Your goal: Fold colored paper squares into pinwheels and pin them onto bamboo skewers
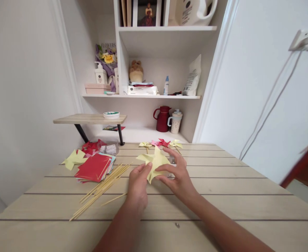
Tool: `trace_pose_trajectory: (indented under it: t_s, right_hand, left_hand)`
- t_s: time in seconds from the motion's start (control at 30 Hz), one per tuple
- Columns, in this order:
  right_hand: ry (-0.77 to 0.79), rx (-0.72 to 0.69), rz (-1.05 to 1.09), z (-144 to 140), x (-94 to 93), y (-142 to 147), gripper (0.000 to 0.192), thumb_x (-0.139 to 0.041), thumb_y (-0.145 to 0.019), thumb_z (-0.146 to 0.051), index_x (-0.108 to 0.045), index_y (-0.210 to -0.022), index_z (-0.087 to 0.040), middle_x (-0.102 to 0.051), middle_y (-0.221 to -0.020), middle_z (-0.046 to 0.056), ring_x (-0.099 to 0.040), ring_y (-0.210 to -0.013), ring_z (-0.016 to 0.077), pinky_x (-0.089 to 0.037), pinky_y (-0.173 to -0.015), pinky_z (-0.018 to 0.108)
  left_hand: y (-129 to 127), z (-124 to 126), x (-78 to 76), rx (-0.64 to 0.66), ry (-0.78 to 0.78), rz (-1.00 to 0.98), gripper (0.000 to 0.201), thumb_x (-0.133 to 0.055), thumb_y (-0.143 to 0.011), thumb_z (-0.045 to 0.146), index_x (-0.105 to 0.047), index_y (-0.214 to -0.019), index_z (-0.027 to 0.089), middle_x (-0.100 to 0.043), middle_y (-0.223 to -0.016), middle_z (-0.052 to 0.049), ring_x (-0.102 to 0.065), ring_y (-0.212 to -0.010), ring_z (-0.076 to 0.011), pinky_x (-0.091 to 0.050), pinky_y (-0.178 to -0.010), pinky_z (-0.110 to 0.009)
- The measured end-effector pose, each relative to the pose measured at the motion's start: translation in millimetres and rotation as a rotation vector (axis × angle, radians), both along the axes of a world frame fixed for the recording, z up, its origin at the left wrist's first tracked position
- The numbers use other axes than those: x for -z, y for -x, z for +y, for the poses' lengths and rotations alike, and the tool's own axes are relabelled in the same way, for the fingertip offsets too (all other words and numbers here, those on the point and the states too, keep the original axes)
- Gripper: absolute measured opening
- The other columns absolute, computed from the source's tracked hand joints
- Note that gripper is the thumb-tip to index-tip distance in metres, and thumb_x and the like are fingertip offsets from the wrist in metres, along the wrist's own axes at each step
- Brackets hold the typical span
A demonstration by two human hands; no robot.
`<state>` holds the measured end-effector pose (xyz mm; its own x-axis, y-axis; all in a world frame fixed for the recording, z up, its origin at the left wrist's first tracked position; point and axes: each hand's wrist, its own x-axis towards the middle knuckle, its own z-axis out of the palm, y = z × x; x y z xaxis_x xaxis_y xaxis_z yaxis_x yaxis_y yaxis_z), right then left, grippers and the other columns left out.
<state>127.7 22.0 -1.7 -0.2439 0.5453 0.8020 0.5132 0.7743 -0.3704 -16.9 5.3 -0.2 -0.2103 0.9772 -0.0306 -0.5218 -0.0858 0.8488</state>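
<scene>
A pale yellow paper pinwheel [157,159] is held up between both hands, its pointed blades spread. My left hand [138,183] pinches it at the lower left, thumb across the front. On its right side, my right hand [178,175] curves its fingers and thumb around a blade, the fingertips touching the paper. Finished pinwheels in yellow, pink and red [164,142] lie in a row behind, some with sticks. To the left is a loose bundle of thin wooden sticks [104,185], with one stick [114,199] lying apart near my left wrist.
A stack of coloured paper squares [94,168], a yellow pinwheel shape [74,159], red pinwheel shapes [93,147] and a clear plastic box [109,148] are at the left. A small raised shelf [88,119] stands behind them. A red jug [163,119] and a speckled cup [176,121] sit at the back.
</scene>
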Motion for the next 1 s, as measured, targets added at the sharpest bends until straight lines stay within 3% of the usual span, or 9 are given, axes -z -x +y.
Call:
trace_pose_trajectory:
  t_s: [0.23,0.47,0.7,1.0]
  right_hand:
    - [0.293,-0.05,0.237,0,-3.6,1,0.016,-0.074,-0.081,-0.038,-0.072,-0.07,-0.026,-0.056,-0.135,0.007,-0.046,-0.132,0.0329,-0.03,-0.113,0.053]
    - [0.551,-0.055,0.42,6,-5.0,1,0.022,-0.078,-0.073,-0.037,-0.067,-0.062,-0.022,-0.055,-0.137,0.008,-0.045,-0.133,0.03,-0.03,-0.113,0.048]
    - [0.562,-0.062,0.458,8,-6.6,0,0.022,-0.078,-0.07,-0.034,-0.064,-0.059,-0.022,-0.057,-0.134,0.007,-0.048,-0.13,0.0292,-0.031,-0.111,0.045]
    - [0.523,-0.093,0.437,7,-6.4,-1,0.022,-0.077,-0.071,-0.034,-0.064,-0.061,-0.021,-0.059,-0.128,0.008,-0.054,-0.124,0.0281,-0.034,-0.109,0.045]
  left_hand:
    - [-4,-1,0.8,0.023,0.029,0.017,0.037,-0.087,-0.057,0.039,-0.076,-0.083,0.015,-0.076,-0.085,-0.008,-0.067,-0.075,-0.0177,-0.046,-0.069,-0.027]
    - [-3,2,6.7,0.027,0.044,0.087,0.033,-0.086,-0.061,0.036,-0.076,-0.086,0.017,-0.077,-0.089,-0.006,-0.063,-0.072,-0.0137,-0.04,-0.064,-0.024]
    - [-3,2,4.0,0.039,0.041,0.116,0.035,-0.086,-0.061,0.037,-0.077,-0.088,0.017,-0.077,-0.095,-0.008,-0.065,-0.081,-0.0164,-0.043,-0.072,-0.026]
    - [-8,-2,-5.7,0.052,-0.043,0.128,0.034,-0.084,-0.062,0.036,-0.077,-0.086,0.014,-0.075,-0.081,-0.007,-0.067,-0.08,-0.0199,-0.047,-0.073,-0.027]
